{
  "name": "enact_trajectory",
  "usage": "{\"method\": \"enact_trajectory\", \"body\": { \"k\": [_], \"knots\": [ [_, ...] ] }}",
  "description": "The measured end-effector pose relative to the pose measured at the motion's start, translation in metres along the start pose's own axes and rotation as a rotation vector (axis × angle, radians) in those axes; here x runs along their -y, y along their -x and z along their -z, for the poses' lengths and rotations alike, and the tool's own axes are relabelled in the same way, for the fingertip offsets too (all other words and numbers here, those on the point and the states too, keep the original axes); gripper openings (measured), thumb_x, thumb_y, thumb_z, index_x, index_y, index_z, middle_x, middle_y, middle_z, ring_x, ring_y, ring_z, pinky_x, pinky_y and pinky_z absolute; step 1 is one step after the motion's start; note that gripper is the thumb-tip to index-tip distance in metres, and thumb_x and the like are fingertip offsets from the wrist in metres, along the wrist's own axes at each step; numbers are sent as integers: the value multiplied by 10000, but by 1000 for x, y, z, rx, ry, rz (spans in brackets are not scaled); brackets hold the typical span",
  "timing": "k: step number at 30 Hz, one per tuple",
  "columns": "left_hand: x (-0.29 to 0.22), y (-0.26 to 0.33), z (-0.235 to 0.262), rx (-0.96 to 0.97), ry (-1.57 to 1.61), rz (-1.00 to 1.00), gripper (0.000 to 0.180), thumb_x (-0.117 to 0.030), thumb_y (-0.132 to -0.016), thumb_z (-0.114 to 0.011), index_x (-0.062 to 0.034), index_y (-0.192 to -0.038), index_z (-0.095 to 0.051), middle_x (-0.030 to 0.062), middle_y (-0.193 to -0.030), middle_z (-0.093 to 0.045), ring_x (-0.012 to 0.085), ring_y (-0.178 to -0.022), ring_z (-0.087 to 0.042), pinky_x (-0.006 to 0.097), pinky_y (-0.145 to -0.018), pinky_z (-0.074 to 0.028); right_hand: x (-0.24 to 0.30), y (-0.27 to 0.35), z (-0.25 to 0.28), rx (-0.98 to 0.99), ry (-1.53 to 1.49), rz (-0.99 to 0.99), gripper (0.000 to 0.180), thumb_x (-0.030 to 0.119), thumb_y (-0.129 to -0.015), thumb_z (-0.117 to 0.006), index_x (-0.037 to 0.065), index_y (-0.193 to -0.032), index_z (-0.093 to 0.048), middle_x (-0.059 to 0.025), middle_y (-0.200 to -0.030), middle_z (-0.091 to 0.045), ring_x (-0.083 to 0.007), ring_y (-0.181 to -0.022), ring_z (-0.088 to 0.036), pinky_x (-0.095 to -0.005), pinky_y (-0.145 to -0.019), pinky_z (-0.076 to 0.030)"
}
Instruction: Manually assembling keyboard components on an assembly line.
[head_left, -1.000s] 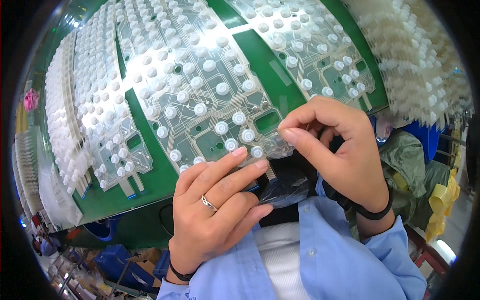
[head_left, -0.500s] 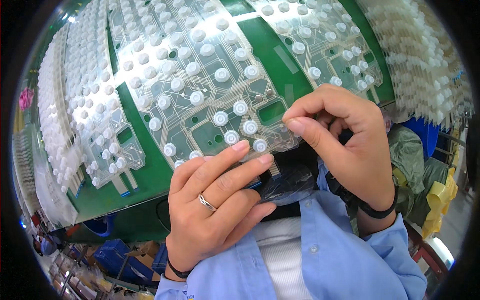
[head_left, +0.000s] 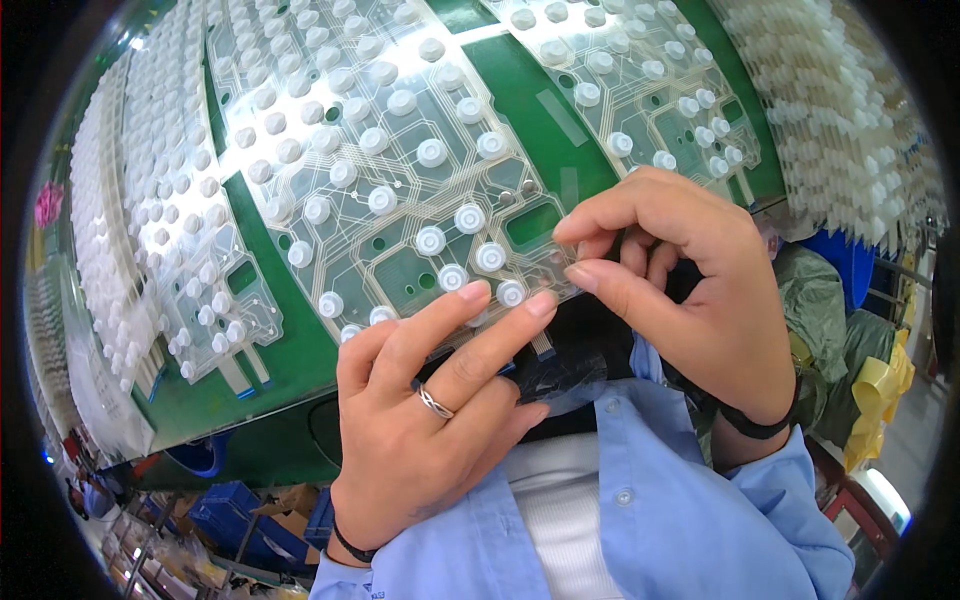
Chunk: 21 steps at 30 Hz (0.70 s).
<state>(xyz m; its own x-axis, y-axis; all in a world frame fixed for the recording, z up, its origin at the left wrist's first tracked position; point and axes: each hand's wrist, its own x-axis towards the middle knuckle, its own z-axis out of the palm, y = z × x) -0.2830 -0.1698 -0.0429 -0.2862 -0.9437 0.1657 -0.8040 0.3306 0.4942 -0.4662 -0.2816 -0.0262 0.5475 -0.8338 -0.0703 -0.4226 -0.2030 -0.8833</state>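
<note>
A clear keyboard membrane sheet [head_left: 400, 240] with printed silver traces and white rubber domes lies on the green table. My left hand [head_left: 430, 390], wearing a ring, is open; its stretched fingertips lie over the sheet's near edge, beside the lowest domes. At the sheet's near right corner is my right hand [head_left: 680, 265], its thumb and index fingertip slightly apart and its other fingers curled. Nothing clearly shows between that thumb and finger. Two small dark round spots [head_left: 517, 192] sit on the sheet above its green cutout.
Similar dome sheets lie to the left [head_left: 215, 300] and right [head_left: 650, 100] on the green table [head_left: 540, 100]. Stacked dome sheets [head_left: 830, 110] rise at the far right. Below the table are blue crates [head_left: 235, 520], a blue bin [head_left: 845, 260] and dark green bags [head_left: 815, 310].
My right thumb and index finger have parted from a pinch and moved slightly left. The middle sheet has shifted a little left in view. My left fingers have spread slightly.
</note>
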Motion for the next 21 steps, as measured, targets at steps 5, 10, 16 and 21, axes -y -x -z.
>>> {"method": "enact_trajectory", "body": {
  "k": [5,10,16,21],
  "knots": [
    [-1,0,1,5,10,16,267,-333,-695,-737,-135,-645,-565,7,-1236,-638,275,-1167,-524,372,-891,-346,-1,2,-2,-10,60,56,210,-64,-746,-643,7,-941,-673,-18,-791,-583,-57,-589,-471,-194,-517,-345],
    [-2,-1,0,12,13,18,269,-333,-696,-739,-132,-643,-569,8,-1227,-643,275,-1170,-523,375,-895,-347,-3,7,-5,-33,191,113,275,-64,-746,-653,25,-1006,-645,-26,-814,-569,-67,-578,-446,-199,-509,-343],
    [-4,-3,5,17,24,34,286,-347,-709,-737,-122,-645,-572,20,-1215,-650,294,-1159,-530,391,-881,-359,3,5,-5,-274,219,15,350,-43,-793,-650,43,-1127,-589,18,-778,-476,-33,-600,-367,-181,-531,-289],
    [6,15,13,-81,68,12,282,-343,-698,-749,-118,-649,-587,63,-1219,-647,360,-1216,-506,434,-931,-367,-10,10,42,-194,364,327,410,84,-785,-688,1,-1174,-586,-79,-1071,-522,-159,-960,-462,-302,-846,-350]
  ]
}}
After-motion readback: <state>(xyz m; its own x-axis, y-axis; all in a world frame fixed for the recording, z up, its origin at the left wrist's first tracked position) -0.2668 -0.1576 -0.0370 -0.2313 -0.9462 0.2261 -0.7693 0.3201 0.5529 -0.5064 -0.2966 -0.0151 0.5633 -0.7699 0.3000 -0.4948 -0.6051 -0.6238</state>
